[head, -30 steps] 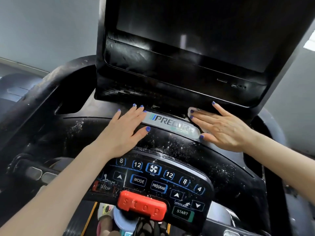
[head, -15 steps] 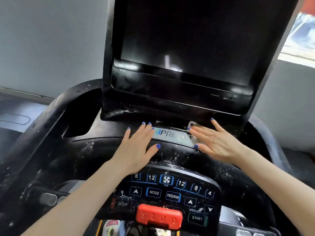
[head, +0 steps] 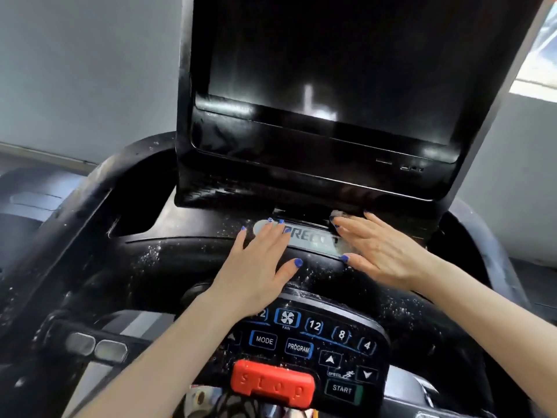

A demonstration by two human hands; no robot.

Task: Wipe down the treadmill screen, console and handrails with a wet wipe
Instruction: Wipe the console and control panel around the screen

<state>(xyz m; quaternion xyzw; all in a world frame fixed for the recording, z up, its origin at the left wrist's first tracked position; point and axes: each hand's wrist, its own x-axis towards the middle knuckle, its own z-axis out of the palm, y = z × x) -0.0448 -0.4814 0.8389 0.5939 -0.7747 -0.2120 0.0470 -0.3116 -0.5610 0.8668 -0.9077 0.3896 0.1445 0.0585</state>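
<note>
Head view: both hands lie flat on the dusty console (head: 168, 267). Right hand (head: 382, 251), at 2 o'clock, presses the wipe (head: 337, 215) beneath straight fingers; left hand (head: 256, 267) rests empty. Overlapping strokes toward 9 o'clock should lift the grit.

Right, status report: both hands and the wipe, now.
Left hand flat on console, fingers over nameplate. Right hand flat, pressing wet wipe below screen. White specks on console. Nothing in the way.

Wet wipe (head: 339, 217) mostly hidden under right hand (head: 379, 251); logo plate (head: 313, 242) partly covered.
</note>
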